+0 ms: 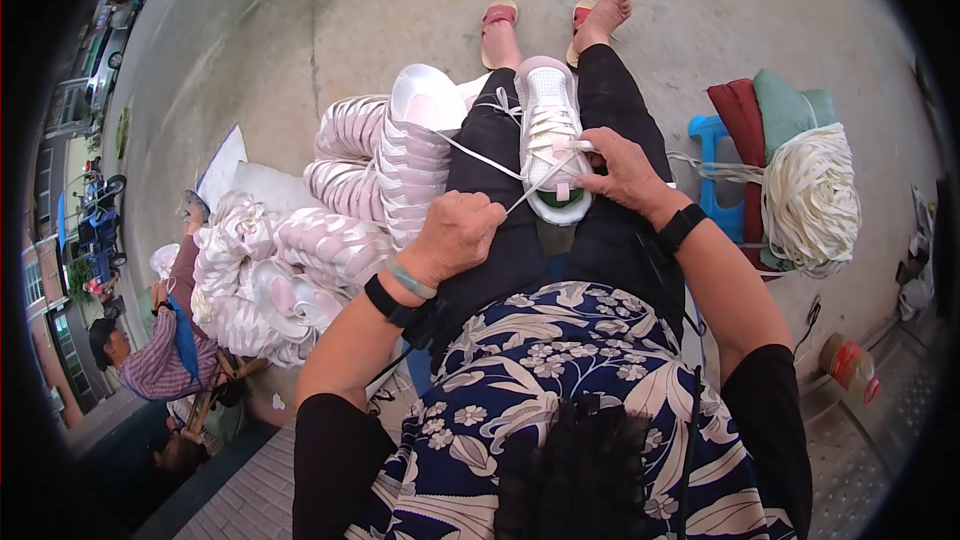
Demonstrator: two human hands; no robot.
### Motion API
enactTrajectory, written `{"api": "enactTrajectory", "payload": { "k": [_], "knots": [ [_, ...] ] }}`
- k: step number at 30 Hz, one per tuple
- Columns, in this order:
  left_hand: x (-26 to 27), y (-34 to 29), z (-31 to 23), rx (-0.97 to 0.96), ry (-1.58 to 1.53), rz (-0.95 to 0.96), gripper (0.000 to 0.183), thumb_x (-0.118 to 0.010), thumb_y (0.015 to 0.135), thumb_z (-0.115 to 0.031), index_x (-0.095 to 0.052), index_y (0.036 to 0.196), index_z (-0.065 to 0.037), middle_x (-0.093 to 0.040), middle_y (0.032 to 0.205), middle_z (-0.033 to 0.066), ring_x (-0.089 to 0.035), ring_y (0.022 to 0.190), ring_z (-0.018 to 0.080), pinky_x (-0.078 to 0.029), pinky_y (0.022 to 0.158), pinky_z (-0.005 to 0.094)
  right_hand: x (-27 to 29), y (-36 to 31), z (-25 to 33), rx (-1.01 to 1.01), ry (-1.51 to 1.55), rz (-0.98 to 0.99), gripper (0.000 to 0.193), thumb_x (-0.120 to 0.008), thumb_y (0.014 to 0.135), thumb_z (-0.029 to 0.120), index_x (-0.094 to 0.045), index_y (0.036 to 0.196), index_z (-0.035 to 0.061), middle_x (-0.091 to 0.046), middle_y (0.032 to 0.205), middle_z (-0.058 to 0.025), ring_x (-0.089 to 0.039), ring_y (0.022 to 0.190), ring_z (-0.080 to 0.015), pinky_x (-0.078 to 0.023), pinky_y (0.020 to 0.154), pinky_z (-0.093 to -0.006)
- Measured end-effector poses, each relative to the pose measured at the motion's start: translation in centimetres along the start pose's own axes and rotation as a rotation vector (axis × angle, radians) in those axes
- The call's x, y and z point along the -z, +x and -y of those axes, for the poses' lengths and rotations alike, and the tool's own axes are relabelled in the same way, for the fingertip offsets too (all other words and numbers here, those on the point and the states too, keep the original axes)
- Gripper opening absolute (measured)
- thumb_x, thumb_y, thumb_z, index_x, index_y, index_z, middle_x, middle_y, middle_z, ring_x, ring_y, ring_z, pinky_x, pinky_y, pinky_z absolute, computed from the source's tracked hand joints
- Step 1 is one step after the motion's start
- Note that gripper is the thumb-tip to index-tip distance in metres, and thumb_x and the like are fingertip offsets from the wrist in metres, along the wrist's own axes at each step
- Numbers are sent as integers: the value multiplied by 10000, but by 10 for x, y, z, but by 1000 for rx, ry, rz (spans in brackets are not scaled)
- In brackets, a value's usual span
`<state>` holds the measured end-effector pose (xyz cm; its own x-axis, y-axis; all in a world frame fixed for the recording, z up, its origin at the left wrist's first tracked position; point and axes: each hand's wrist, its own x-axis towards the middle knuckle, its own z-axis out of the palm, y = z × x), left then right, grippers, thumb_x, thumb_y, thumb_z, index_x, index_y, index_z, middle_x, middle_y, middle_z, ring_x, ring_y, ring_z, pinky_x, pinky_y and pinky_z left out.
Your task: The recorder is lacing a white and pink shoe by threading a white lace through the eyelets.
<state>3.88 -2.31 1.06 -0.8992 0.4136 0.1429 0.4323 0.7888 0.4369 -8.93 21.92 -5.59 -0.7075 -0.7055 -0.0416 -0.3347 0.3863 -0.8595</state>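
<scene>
A white and pale pink sneaker (550,130) rests between my thighs, its toe pointing away from me. White lace crosses its front in rows up to the pink tabs near the collar, and green shows inside the opening. My left hand (455,235), closed in a pinch, holds a white shoelace (528,197) that runs taut to the upper eyelets. On the shoe's right side my right hand (625,175) pinches lace between thumb and forefinger by the top eyelets. Another length of lace stretches from the shoe across my left thigh.
Left of me lie stacked pink and white shoe uppers (410,160) and a looser heap (290,270). At right, a blue stool (712,175) stands beside folded red and green cloth and a bundle of white laces (815,195). A plastic bottle (848,365) is lower right. Another person (165,355) sits far left.
</scene>
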Motion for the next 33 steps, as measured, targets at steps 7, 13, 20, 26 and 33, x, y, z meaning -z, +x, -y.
{"api": "enactTrajectory", "payload": {
  "k": [7,13,20,26,33],
  "knots": [
    [23,-45,-6,81,-44,-27,67,-588,696,-48,-530,708,-80,-455,595,82,-512,558,272,-404,508,367,3,-1,3,-95,27,7,557,-745,603,155,-492,1091,68,-531,868,-84,-549,762,-211,-462,716,-303],
    [33,-73,-22,219,-86,9,59,-587,710,-30,-576,763,-51,-523,620,114,-537,569,307,-413,521,385,2,-1,2,-134,93,-3,561,-760,582,166,-507,1072,61,-519,845,-63,-524,742,-183,-458,713,-282],
    [41,-73,-25,183,-21,-27,86,-593,709,-18,-581,792,-36,-543,636,124,-550,577,305,-423,517,385,-1,-1,3,-141,86,4,547,-763,585,172,-513,1059,61,-521,844,-61,-523,745,-182,-457,715,-283],
    [74,-40,5,103,296,-238,54,-540,725,-21,-537,759,-62,-496,593,103,-527,524,279,-416,477,372,-1,-3,1,-117,71,-11,558,-761,611,115,-502,1101,52,-479,834,-17,-453,719,-126,-433,687,-240],
    [75,-54,38,219,418,-81,40,-522,742,-36,-528,755,-73,-511,584,100,-542,533,290,-424,474,381,-5,-10,7,-43,21,-100,501,-726,625,169,-506,1060,56,-521,868,-93,-548,765,-224,-463,715,-318]
  ]
}}
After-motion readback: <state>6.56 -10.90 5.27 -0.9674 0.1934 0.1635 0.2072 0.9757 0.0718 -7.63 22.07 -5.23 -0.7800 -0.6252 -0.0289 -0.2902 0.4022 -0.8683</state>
